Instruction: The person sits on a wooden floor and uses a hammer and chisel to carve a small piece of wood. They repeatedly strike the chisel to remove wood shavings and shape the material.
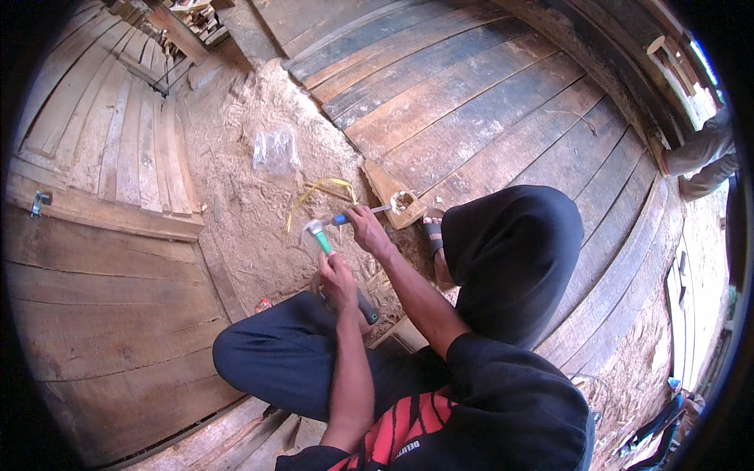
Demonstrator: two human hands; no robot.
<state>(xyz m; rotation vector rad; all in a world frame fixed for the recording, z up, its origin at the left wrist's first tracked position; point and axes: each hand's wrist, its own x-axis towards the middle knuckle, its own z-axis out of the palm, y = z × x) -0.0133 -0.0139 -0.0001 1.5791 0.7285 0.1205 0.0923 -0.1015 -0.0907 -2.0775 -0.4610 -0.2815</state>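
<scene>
My left hand (338,279) is closed around the handle of a hammer (323,240) with a green neck and a dark grip. The hammer's head is slightly blurred and sits close to the butt of a chisel (339,220). Gripping that chisel by its blue handle is my right hand (367,229). Its metal blade points right, toward a round, rough hollow in a short wooden block (380,179). Whether the blade's tip touches the wood is too small to tell. Pale chips lie in the hollow. My sandalled foot (434,235) rests beside the block.
A yellow strap (330,184) and a crumpled clear plastic bag (276,151) lie on the sawdust-covered ground. Dark wide planks (471,118) spread out beyond the block. Plank panels (102,314) stand at the left. Another person's legs (703,161) show at the far right.
</scene>
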